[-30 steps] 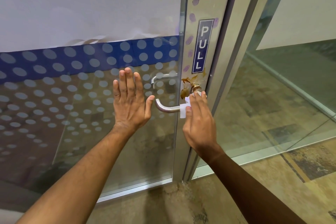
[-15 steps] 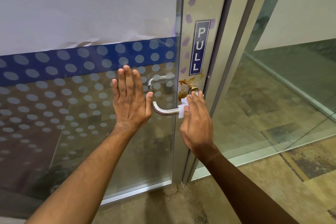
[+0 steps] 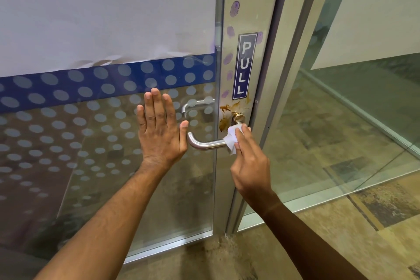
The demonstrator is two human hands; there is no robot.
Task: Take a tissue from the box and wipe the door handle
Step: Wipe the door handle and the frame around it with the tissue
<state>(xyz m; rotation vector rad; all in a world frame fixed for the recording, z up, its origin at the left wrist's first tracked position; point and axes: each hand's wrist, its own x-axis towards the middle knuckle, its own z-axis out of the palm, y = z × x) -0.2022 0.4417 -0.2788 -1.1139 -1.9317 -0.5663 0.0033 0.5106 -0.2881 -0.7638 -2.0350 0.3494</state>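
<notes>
While pinched in right hand (image 3: 248, 161): tissue (image 3: 232, 141)

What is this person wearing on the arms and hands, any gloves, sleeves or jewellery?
No gloves and no sleeves: both forearms are bare right to the bottom of the picture. The left hand has a thin ring on one finger. The right hand shows no ring, watch or band.
</notes>
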